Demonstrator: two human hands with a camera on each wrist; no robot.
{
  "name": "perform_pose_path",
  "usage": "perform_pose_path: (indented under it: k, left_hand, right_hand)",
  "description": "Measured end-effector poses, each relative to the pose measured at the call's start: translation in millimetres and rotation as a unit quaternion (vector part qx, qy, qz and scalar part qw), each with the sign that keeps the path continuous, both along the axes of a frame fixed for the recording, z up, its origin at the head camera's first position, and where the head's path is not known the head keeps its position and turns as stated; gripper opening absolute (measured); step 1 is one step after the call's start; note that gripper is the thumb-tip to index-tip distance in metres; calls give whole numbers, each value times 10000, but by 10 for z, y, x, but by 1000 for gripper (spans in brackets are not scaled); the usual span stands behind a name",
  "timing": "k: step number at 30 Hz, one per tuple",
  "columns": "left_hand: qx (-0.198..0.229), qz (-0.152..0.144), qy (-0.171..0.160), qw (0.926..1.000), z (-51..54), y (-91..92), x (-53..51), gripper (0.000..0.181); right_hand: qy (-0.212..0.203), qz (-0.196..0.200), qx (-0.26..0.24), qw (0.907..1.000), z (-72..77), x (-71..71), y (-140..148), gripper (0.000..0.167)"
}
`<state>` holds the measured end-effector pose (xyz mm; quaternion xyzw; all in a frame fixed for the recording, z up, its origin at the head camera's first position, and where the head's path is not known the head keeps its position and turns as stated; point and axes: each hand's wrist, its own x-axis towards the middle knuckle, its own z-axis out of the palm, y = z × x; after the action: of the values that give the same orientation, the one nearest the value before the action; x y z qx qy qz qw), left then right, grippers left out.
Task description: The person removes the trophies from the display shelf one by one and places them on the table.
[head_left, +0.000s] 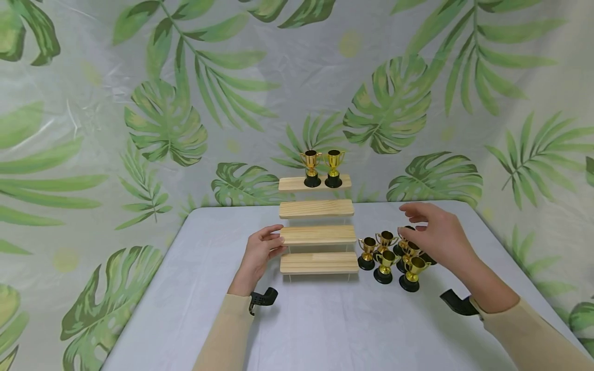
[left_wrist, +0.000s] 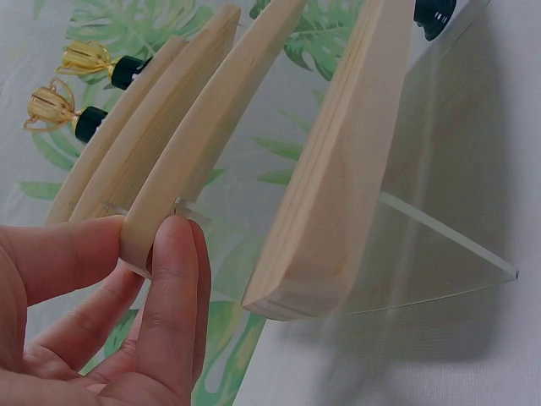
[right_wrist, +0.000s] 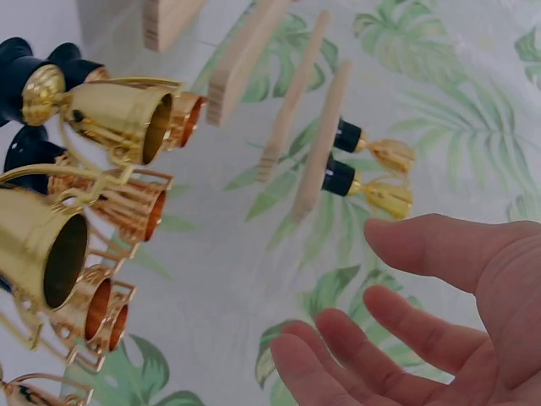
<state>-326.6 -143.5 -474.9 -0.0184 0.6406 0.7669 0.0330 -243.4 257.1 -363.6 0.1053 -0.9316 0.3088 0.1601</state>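
My left hand (head_left: 260,251) pinches the left end of a wooden plank (head_left: 318,235), the second from the bottom of a stepped display stand. In the left wrist view the thumb and fingers (left_wrist: 173,296) close on that plank's end, beside a clear support. My right hand (head_left: 441,238) hovers with fingers loosely bent over a group of small trophies; no object is in its grasp. Gold cups on black bases make up this group, among them a front trophy (head_left: 412,274) and a yellowish trophy (head_left: 384,267). Its rear trophies are partly hidden by the hand.
On the top plank (head_left: 290,184) stand two trophies, a coppery trophy (head_left: 312,168) and a gold trophy (head_left: 334,168). Clear panels (left_wrist: 448,233) hold the planks up. A white-covered table (head_left: 320,330) lies beneath, and a leaf-patterned curtain (head_left: 297,93) hangs behind.
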Motion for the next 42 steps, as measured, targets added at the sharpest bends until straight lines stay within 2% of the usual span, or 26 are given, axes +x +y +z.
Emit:
perform_pose_path:
  k: [14, 18, 23, 31, 42]
  left_hand:
    - [18, -42, -49, 10000, -16, -7, 6, 39]
    - [-10, -91, -39, 10000, -23, -11, 14, 44]
    - [-1, -75, -30, 10000, -39, -19, 12, 41]
    - [40, -64, -54, 10000, -20, -30, 16, 42]
    - [54, -73, -37, 10000, 2, -18, 8, 38]
  right_hand:
    - [-140, 70, -396, 9991, 86, -164, -198, 47]
    - [-140, 64, -436, 9989, 111, -205, -243, 47]
    - [-116, 100, -476, 9987, 147, -271, -302, 48]
    - [-194, 76, -623, 9978, 240, -423, -429, 47]
    - [-42, 145, -829, 9964, 368, -648, -564, 45]
